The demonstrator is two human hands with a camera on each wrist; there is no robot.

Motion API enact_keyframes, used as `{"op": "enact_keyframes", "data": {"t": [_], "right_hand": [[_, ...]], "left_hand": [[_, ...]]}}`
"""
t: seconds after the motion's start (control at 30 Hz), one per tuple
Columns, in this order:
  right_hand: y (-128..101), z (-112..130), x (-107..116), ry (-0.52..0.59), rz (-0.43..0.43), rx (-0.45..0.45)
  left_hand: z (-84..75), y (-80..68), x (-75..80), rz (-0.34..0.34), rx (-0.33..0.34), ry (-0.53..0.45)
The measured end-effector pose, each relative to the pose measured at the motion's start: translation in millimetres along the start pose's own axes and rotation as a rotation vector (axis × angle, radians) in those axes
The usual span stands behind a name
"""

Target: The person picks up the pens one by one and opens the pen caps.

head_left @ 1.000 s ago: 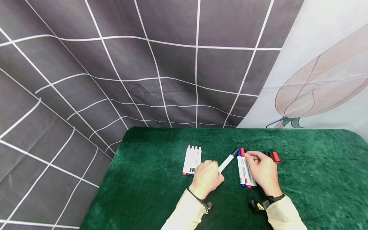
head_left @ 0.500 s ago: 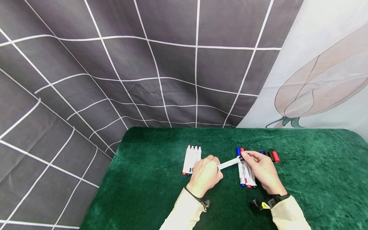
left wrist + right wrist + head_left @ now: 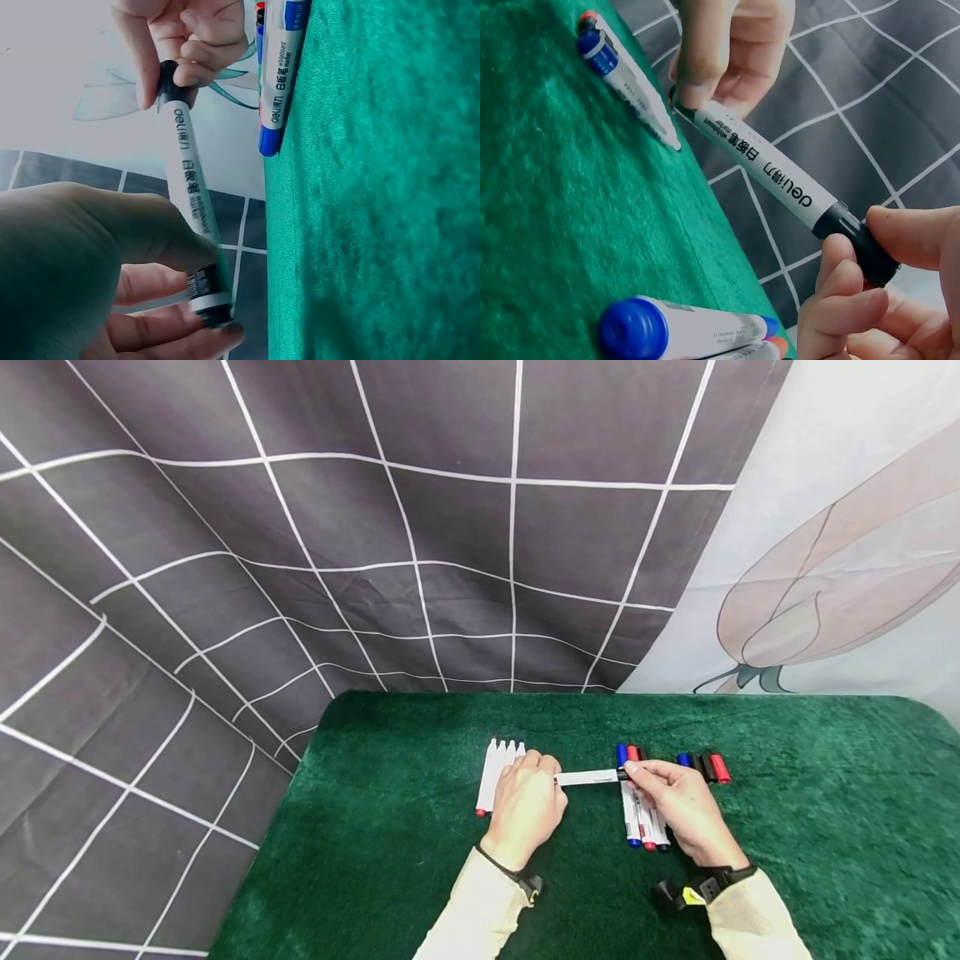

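A whiteboard marker point(image 3: 587, 777) with a white barrel and black cap point(image 3: 859, 244) spans the space between both hands, held lengthwise. My left hand point(image 3: 527, 810) grips its tail end, with thumb and fingers around it in the left wrist view. At the other end my right hand point(image 3: 678, 802) pinches the black cap, which is still on the barrel. Below the right hand lie capped markers in blue point(image 3: 628, 810), red point(image 3: 647, 842) and black point(image 3: 663, 843), partly covered by that hand. Capless white markers point(image 3: 491, 777) lie in a row beyond my left hand, partly hidden by it.
Loose caps, blue point(image 3: 684, 760), black and red point(image 3: 720, 768), lie in a row right of my right hand. Everything rests on a green cloth-covered table point(image 3: 390, 860). A grey gridded curtain point(image 3: 450, 527) hangs behind the table's far edge.
My right hand has taken hold of the marker's black cap. The marker has swung from slanting to nearly level across, and my left hand has shifted slightly left and away from me.
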State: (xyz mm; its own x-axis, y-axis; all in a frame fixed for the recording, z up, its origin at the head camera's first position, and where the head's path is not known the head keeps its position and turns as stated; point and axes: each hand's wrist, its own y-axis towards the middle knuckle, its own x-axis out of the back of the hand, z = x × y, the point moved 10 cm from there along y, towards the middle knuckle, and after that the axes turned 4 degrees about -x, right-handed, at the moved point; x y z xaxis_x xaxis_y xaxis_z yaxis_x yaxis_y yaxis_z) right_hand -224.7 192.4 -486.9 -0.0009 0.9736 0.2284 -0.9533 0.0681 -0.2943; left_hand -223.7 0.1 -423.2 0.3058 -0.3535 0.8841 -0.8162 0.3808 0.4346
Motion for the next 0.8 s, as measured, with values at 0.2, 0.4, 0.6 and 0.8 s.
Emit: {"op": "enact_keyframes", "data": {"t": [0.2,0.4,0.6,0.8], "right_hand": [[1,-1,-9,0.157,0.073,-0.007],[-1,-1,-21,0.196,0.139,0.0],[-4,1,-30,0.189,0.186,0.008],[-7,5,-34,0.171,0.22,0.055]], "left_hand": [[-7.0,1.8,0.6,-0.009,-0.039,0.027],[-17.8,1.7,-0.7,-0.008,-0.104,0.044],[-25.2,0.1,-4.9,0.001,-0.152,0.036],[-29.9,0.8,-9.8,0.03,-0.185,0.045]]}}
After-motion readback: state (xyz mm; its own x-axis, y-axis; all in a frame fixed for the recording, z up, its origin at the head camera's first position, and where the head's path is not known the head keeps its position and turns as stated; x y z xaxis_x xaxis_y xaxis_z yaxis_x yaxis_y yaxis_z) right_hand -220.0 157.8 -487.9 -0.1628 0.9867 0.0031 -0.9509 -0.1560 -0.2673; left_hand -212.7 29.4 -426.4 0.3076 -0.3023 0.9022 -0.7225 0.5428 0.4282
